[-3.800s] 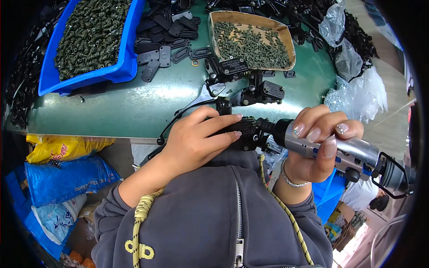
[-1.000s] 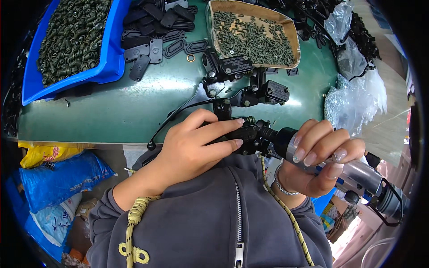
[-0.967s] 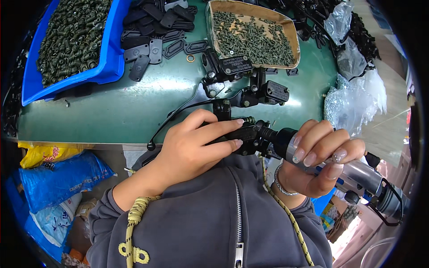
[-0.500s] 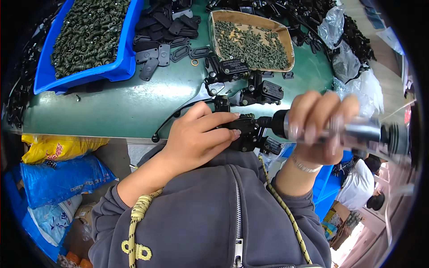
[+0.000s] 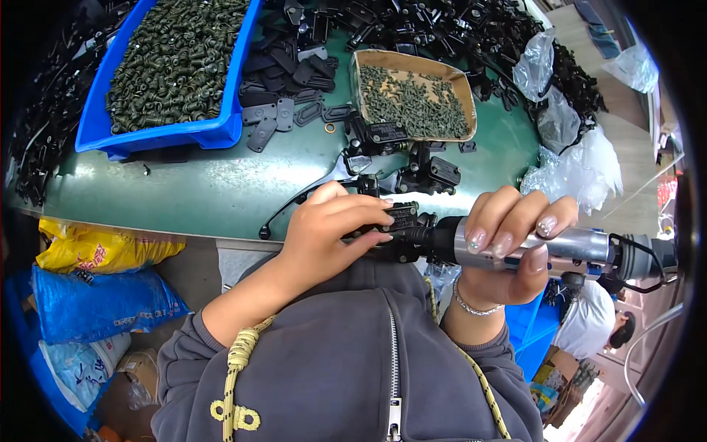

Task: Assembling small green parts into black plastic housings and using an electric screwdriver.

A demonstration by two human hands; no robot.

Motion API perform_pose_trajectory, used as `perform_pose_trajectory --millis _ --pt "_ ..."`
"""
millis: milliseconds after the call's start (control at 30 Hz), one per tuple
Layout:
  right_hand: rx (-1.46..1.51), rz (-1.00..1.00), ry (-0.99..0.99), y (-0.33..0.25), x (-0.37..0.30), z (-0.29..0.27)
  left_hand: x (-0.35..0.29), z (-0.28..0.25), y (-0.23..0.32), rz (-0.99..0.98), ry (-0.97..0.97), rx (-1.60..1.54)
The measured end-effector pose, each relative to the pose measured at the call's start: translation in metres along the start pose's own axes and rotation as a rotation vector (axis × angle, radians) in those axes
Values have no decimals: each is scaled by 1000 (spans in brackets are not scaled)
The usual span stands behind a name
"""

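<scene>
My left hand pinches a black brake master cylinder at the table's near edge, thumb and fingertips on its block-shaped reservoir. My right hand is wrapped round a silver power screwdriver, lying nearly level with its black nose pointing left at the cylinder. Whether its bit touches a screw is hidden. Just beyond my left hand lies a black lever with a ball end; I cannot tell which assembly it belongs to. More black brake lever assemblies rest on the table behind.
At the far left of the green table stands a blue bin of dark springy parts. Black cover plates lie beside it. A cardboard tray holds small screws. Plastic bags lie at right; filled sacks sit below left.
The screwdriver has come down and left, its nose lower against the cylinder, and my right hand is no longer blurred. My left hand keeps its grip. The whole view has shifted slightly.
</scene>
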State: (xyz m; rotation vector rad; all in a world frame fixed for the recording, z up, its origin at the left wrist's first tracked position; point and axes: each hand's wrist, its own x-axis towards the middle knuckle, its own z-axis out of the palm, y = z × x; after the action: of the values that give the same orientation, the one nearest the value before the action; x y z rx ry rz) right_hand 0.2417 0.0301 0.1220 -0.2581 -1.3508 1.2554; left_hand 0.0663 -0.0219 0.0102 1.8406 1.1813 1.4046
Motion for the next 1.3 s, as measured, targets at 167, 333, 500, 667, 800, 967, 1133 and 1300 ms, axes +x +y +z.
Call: perform_pose_trajectory --millis 167,333,500,667,800,967,1133,1300 --pt "20 -12 16 6 -3 5 0 -2 1 -63 -39 -71" --pt "7 22 12 10 -3 5 1 -3 1 -83 -64 -94" --pt "-114 22 -64 10 -3 4 4 -4 3 -92 -80 -77" --pt "-191 3 33 10 -7 9 4 -4 3 -107 -78 -76" --pt "-271 -4 86 9 -10 13 4 -2 3 -101 -67 -64" --pt "-432 -38 108 6 -16 27 5 -1 5 -104 -70 -67" --pt "-358 0 -246 -6 -15 13 4 -2 2 -69 -64 -55" --pt "-431 -88 -118 3 -27 17 3 1 3 -91 -107 -42"
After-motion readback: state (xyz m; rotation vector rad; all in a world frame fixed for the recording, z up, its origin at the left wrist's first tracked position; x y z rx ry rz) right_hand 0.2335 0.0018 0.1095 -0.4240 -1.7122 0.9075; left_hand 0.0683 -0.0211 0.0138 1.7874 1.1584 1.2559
